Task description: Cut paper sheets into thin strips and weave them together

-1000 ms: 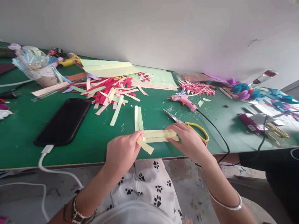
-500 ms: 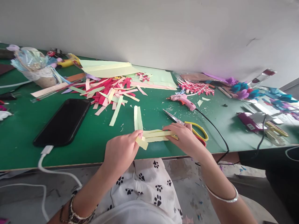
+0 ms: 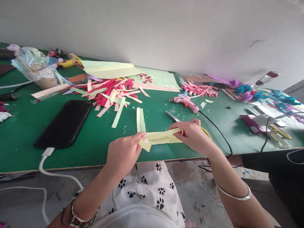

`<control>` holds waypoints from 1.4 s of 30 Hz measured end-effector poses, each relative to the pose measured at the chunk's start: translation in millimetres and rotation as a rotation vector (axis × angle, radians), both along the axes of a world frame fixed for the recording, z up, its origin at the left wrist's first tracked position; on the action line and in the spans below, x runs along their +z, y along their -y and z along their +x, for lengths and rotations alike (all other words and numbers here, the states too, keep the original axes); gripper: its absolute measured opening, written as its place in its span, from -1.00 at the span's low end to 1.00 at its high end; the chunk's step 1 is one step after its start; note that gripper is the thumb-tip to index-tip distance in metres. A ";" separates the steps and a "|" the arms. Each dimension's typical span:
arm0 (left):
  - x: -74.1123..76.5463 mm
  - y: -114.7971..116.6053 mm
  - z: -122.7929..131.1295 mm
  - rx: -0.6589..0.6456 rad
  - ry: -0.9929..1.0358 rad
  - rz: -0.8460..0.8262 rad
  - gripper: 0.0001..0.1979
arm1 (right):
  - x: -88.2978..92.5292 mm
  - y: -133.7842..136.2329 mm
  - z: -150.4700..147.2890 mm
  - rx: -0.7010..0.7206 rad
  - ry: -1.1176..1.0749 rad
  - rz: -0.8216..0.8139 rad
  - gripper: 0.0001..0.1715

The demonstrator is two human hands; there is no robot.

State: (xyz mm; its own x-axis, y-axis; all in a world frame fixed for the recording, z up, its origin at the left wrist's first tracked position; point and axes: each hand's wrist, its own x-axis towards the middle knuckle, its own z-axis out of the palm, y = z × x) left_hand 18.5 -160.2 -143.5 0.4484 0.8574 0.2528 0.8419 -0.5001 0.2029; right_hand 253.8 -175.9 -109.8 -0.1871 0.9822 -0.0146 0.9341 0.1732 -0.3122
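Pale yellow and light green paper strips (image 3: 163, 139) lie crosswise at the table's front edge. My left hand (image 3: 125, 148) is closed, pinching the strips at the corner where they meet; a short folded end sticks out below its thumb. Two strips (image 3: 140, 119) run away from that corner toward the back. Between thumb and fingers, my right hand (image 3: 190, 134) grips the far end of one yellow strip and holds it slightly raised above the others. Scissors (image 3: 173, 116) with red and yellow handles lie partly hidden under my right hand.
A pink glue gun (image 3: 186, 102) with a black cord rests behind the scissors. A phone (image 3: 64, 125) on a white cable lies at left. Red, pink and green paper strips (image 3: 111, 93) are heaped behind. Woven red-and-white pieces (image 3: 199, 89) and a purple box (image 3: 255, 123) are at right.
My right hand has shifted right and lifted the end of one yellow strip off the others. It now covers more of the scissors. My left hand keeps its hold in place.
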 end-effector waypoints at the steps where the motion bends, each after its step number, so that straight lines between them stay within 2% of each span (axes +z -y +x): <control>1: 0.0 0.0 -0.3 -0.001 -0.005 -0.002 -0.60 | 0.0 0.4 0.3 0.018 0.005 -0.008 -0.84; 4: -0.6 -0.3 -0.4 -0.002 -0.009 -0.007 -0.60 | -2.3 5.4 -2.8 0.037 -0.007 -0.013 -0.78; 8: -2.0 -1.2 0.8 0.000 0.009 -0.002 -0.63 | -9.7 15.8 -16.5 -0.101 -0.022 0.033 -0.63; 12: -2.3 -0.6 0.7 0.000 0.009 0.001 -0.64 | -18.2 18.1 -28.4 -0.202 -0.052 0.048 -0.75; 17: -1.5 0.6 0.4 -0.003 0.018 0.010 -0.64 | -19.2 10.6 -23.7 -0.200 -0.164 0.034 -0.80; 20: -1.4 0.5 0.4 -0.010 0.029 0.010 -0.66 | -11.7 3.6 -15.2 -0.148 -0.157 -0.020 -0.82; 24: -2.4 -0.1 -0.1 -0.017 0.028 -0.004 -0.68 | 5.5 -8.5 -6.3 -0.001 -0.171 -0.151 -0.84; 30: -3.3 0.1 2.0 -0.015 0.037 0.040 -0.65 | 30.2 -26.4 -6.1 0.147 -0.329 -0.323 -0.78; 37: 0.4 0.9 4.5 0.002 0.035 0.065 -0.64 | 50.6 -36.9 -20.7 0.242 -0.116 -0.316 -0.73; 42: -1.0 2.8 8.1 0.047 0.055 0.082 -0.65 | 54.1 -42.5 -36.5 0.221 -0.343 -0.411 -0.75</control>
State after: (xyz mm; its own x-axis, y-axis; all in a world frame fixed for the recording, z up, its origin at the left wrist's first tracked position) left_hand 26.6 -163.0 -144.6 0.3913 0.8525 0.3466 0.8536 -0.4770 0.2095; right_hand 217.3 -133.4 -55.7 -0.4488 0.8457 -0.2888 0.7231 0.1538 -0.6734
